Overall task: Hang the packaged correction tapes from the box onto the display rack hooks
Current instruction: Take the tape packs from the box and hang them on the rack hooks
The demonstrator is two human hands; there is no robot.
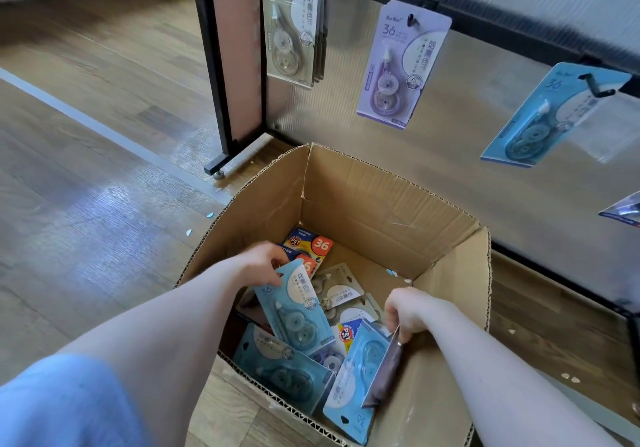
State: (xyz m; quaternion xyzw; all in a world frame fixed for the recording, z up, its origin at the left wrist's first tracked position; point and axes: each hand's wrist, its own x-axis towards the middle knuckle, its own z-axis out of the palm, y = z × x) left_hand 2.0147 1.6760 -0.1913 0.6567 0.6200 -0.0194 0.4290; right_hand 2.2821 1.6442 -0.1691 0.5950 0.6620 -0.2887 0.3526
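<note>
Head view: inside the cardboard box [381,200] at six o'clock, our left hand [263,263] pinches a blue correction tape pack [294,308] while our right hand [408,311] grips two more packs [367,370], below the rack's hung packs [403,65] at twelve.

An open brown cardboard box [346,204] stands on the wood-plank floor [86,169], just in front of the black metal display rack [214,65]. Loose carded correction tapes [343,294] lie heaped inside the box. Both hands reach into it, the left hand [263,263] at the left side, the right hand [408,311] at the right. Behind, three hooks carry packs: a beige stack [294,24] leftmost, a lilac pack [401,65] in the middle, a blue pack [550,114] rightmost.
</note>
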